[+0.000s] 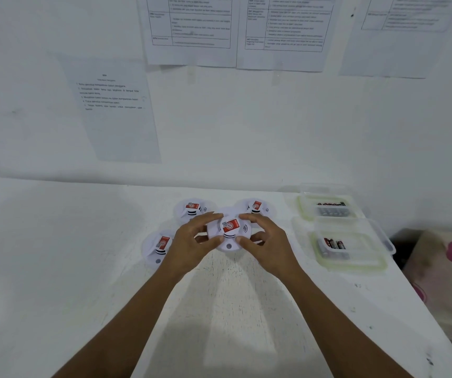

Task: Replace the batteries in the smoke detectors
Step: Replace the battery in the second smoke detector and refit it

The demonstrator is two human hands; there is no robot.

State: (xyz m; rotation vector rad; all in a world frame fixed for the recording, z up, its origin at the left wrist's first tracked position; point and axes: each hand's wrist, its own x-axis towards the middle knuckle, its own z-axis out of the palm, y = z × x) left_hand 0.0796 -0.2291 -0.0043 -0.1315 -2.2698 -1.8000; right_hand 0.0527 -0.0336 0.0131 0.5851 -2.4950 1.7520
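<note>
A round white smoke detector (229,231) with a red label sits in the middle of the white table, held from both sides. My left hand (192,242) grips its left rim with thumb and fingers. My right hand (267,241) grips its right rim the same way. Three more white detectors lie around it: one at the back left (192,208), one at the back right (256,207), and one at the left (159,246), partly behind my left wrist. Two clear plastic boxes at the right hold batteries: the far box (328,207) and the near box (350,248).
The white table (69,255) runs to a white wall with printed paper sheets (115,113) taped on it. The table's right edge drops off beside a pink-patterned fabric (445,266). Both boxes stand without lids on.
</note>
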